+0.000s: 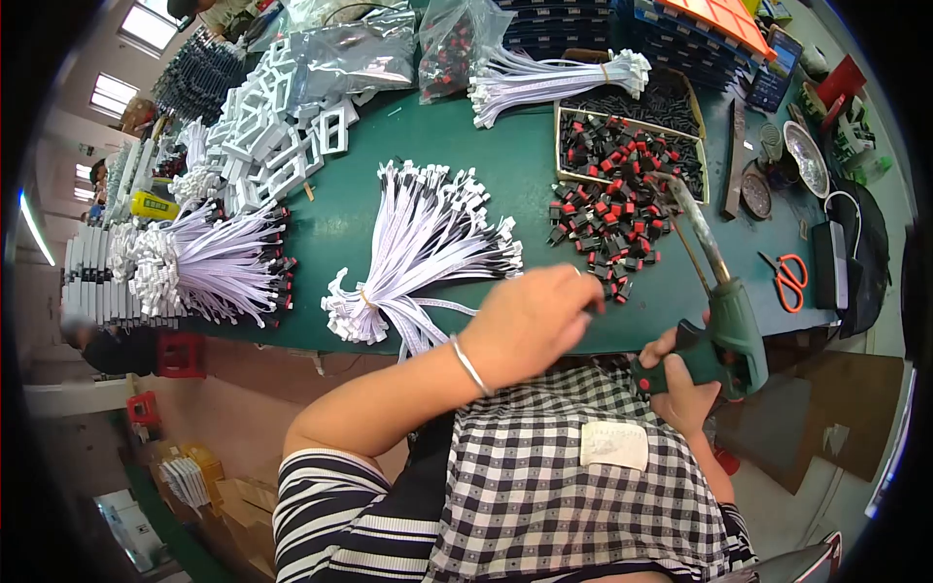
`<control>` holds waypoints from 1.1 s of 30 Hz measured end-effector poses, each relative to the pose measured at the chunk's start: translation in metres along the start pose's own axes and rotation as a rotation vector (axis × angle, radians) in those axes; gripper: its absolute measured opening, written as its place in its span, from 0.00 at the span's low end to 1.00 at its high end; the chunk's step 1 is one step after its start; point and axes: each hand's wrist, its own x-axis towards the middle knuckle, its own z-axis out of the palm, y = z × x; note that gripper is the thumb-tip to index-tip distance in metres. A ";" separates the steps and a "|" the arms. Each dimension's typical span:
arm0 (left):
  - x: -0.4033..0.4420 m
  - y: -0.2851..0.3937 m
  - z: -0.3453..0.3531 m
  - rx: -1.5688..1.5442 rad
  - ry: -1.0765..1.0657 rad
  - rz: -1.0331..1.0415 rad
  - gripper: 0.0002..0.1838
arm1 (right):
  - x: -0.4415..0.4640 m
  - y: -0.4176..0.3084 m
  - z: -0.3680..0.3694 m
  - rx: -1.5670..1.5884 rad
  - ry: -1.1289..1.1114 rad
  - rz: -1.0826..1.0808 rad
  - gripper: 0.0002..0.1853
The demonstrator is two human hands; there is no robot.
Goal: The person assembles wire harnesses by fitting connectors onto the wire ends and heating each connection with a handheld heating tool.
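My left hand (530, 325), with a bracelet at its wrist, is over the bench's front edge, fingers curled closed. A small dark thing, too blurred to name, shows at its fingertips. Just beyond is a loose pile of red-and-black parts (607, 219). My right hand (680, 389) is wrapped round the handle of a green soldering gun (737, 325), whose metal tip points up over the pile's right side. Left of my left hand, a tied bundle of white cables (413, 233) lies fanned out on the green bench (340, 209).
More cables (219, 262) and white frames (277, 136) fill the left. Behind the pile are a box of black parts (671, 102) and another cable bundle (554, 83). Orange scissors (791, 283), a metal dish (805, 155) and a grey box (829, 262) lie right. Another person (219, 15) is far back left.
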 end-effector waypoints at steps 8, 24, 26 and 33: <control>-0.020 0.017 0.005 -0.472 -0.060 -0.180 0.15 | 0.001 0.009 0.032 -0.298 -0.071 0.132 0.14; -0.056 -0.032 -0.105 0.629 0.251 -0.208 0.07 | 0.006 0.010 0.046 -0.248 0.037 0.120 0.12; -0.053 -0.042 -0.106 0.674 0.064 -0.248 0.08 | 0.006 0.012 0.046 -0.218 0.021 0.128 0.13; -0.032 -0.070 -0.117 0.634 -0.210 -0.383 0.10 | 0.002 0.007 0.044 -0.265 0.017 0.110 0.12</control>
